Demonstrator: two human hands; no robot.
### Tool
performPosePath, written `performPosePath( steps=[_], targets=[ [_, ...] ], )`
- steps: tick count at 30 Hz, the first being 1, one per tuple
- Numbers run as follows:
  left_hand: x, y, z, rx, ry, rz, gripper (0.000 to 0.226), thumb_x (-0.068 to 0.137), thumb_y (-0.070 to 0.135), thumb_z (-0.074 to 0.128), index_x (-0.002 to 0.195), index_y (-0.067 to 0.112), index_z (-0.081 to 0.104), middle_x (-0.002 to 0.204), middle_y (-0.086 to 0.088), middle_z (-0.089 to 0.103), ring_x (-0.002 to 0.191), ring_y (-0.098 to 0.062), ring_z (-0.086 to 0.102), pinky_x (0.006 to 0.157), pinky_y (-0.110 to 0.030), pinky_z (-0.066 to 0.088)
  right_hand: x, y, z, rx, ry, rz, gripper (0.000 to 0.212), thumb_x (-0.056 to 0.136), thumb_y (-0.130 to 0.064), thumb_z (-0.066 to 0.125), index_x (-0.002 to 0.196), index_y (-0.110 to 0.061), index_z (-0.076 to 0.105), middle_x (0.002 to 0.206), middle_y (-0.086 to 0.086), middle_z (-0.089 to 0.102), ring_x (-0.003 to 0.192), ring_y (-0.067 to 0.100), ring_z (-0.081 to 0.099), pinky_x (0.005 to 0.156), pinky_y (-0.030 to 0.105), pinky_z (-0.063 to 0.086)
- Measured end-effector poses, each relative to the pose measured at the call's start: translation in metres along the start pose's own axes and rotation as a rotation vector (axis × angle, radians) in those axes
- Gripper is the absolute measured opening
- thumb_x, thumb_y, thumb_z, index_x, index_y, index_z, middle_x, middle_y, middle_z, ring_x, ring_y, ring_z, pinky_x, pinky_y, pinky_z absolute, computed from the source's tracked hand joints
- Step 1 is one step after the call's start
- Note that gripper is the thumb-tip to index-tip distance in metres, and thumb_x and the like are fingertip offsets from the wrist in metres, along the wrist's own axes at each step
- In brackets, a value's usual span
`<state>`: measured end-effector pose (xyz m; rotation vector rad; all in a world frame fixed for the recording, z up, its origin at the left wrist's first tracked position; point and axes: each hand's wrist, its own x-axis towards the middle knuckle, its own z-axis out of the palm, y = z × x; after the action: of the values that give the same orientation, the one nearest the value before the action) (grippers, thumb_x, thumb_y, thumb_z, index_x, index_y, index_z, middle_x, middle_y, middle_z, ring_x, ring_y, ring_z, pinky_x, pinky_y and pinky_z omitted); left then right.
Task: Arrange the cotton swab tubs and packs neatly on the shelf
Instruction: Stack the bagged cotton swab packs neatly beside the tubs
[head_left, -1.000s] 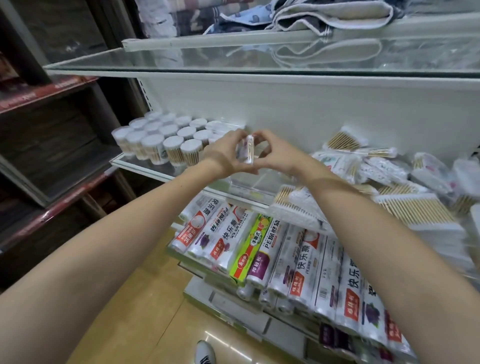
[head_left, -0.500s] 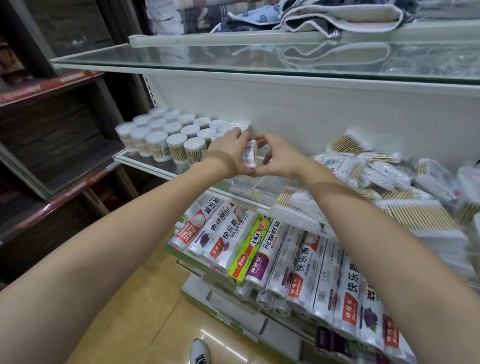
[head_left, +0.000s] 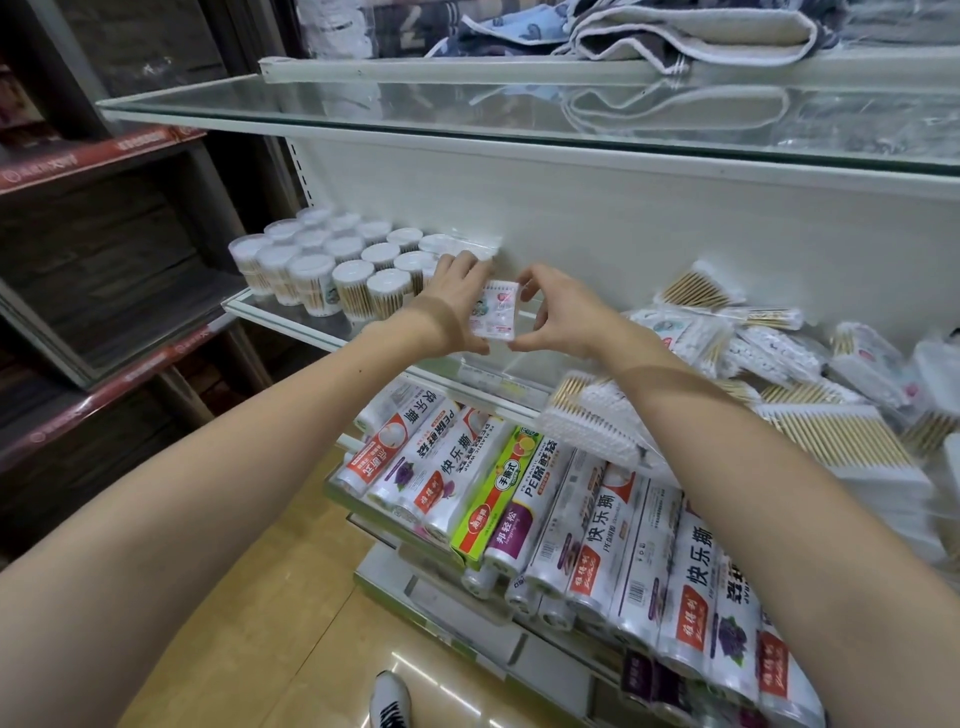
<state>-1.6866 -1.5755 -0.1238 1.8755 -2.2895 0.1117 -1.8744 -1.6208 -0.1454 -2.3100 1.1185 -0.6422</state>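
Both hands have dropped lower vs 0.5 s ago, and the pack is turned w/ its printed face up now instead of edge-on; view is also tilted down a bit.

Left hand (head_left: 457, 306) grips the small pink-white swab pack (head_left: 494, 310) from its left side, thumb under the bottom edge, fingers behind. Right hand (head_left: 558, 314) pinches the pack's right edge, index at the top corner, thumb at the bottom corner. Pack is held just above the glass shelf (head_left: 291, 317), tilted back, right beside the tub group; can't tell if it's touching the glass.

Round swab tubs (head_left: 332, 260) stand upright in tight rows at the shelf's left end, white lids up. A clear flat pack (head_left: 475, 241) leans on the back wall behind the left hand.

Right side of shelf: loose swab packs (head_left: 779, 374) piled at all angles, wooden-stick bundles overlapping, one bundle overhanging the front edge near the right forearm.

Shelf below: cling-wrap rolls (head_left: 571, 519) lying side by side, plus a green-yellow box (head_left: 493, 493) among them. Folded towels (head_left: 675, 31) sit on the top glass shelf. Shoe (head_left: 390, 701) on tan floor.
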Motion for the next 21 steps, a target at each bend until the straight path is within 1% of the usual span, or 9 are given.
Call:
performPosePath(
  steps=[4,9,11,13,15,18,21],
  targets=[
    [-0.006,-0.011,-0.002,-0.074,0.027,0.01,0.094,0.068,0.028,0.088,0.144,0.006,0.036,0.139,-0.013,0.038,0.128,-0.029,0.033,0.108,-0.033,0.026,0.002,0.001,0.002,-0.019,0.008,0.002,0.07,0.074,-0.02,0.084,0.133,-0.016,0.046,0.125,0.001,0.052,0.075,-0.003,0.049,0.062,0.01,0.035],
    [-0.007,-0.012,0.0,-0.126,0.047,-0.006,0.096,0.07,0.021,0.088,0.146,0.002,0.033,0.144,-0.016,0.033,0.133,-0.029,0.035,0.112,-0.034,0.029,0.001,0.0,0.001,-0.063,0.031,0.005,0.07,0.075,-0.022,0.083,0.133,-0.016,0.045,0.127,0.0,0.052,0.078,0.001,0.047,0.068,0.018,0.036],
    [-0.007,-0.013,0.001,-0.135,0.044,-0.021,0.098,0.07,0.019,0.088,0.148,0.0,0.03,0.146,-0.016,0.031,0.134,-0.028,0.035,0.112,-0.032,0.03,0.0,-0.001,0.001,-0.111,0.043,-0.001,0.07,0.074,-0.025,0.082,0.134,-0.016,0.045,0.127,-0.001,0.052,0.077,0.002,0.046,0.066,0.018,0.036],
    [-0.007,-0.015,0.003,-0.118,0.042,-0.025,0.095,0.071,0.018,0.088,0.146,0.001,0.032,0.145,-0.015,0.032,0.132,-0.029,0.037,0.111,-0.033,0.032,-0.001,-0.001,0.0,-0.17,0.057,-0.003,0.072,0.074,-0.028,0.081,0.135,-0.017,0.045,0.128,-0.002,0.052,0.083,0.005,0.047,0.07,0.023,0.038],
    [-0.008,-0.017,0.004,-0.063,0.049,-0.018,0.088,0.073,0.022,0.087,0.143,0.004,0.036,0.142,-0.014,0.035,0.131,-0.029,0.035,0.111,-0.035,0.031,-0.002,-0.002,-0.001,-0.213,0.065,-0.008,0.074,0.073,-0.029,0.081,0.136,-0.018,0.044,0.129,-0.002,0.051,0.088,0.007,0.047,0.073,0.028,0.04],
    [-0.009,-0.019,0.002,0.028,0.088,0.006,0.084,0.074,0.032,0.085,0.141,0.008,0.04,0.139,-0.011,0.04,0.128,-0.028,0.033,0.108,-0.038,0.031,-0.003,-0.003,-0.001,-0.237,0.074,-0.019,0.072,0.072,-0.029,0.081,0.133,-0.018,0.045,0.127,-0.003,0.051,0.09,0.013,0.051,0.072,0.029,0.04],
    [-0.011,-0.021,0.0,0.072,0.137,0.03,0.083,0.074,0.037,0.084,0.14,0.009,0.042,0.138,-0.009,0.042,0.128,-0.028,0.034,0.108,-0.037,0.03,-0.004,-0.004,-0.001,-0.227,0.088,-0.026,0.069,0.071,-0.028,0.081,0.13,-0.019,0.045,0.126,-0.002,0.052,0.088,0.011,0.05,0.071,0.029,0.039]
  ],
)
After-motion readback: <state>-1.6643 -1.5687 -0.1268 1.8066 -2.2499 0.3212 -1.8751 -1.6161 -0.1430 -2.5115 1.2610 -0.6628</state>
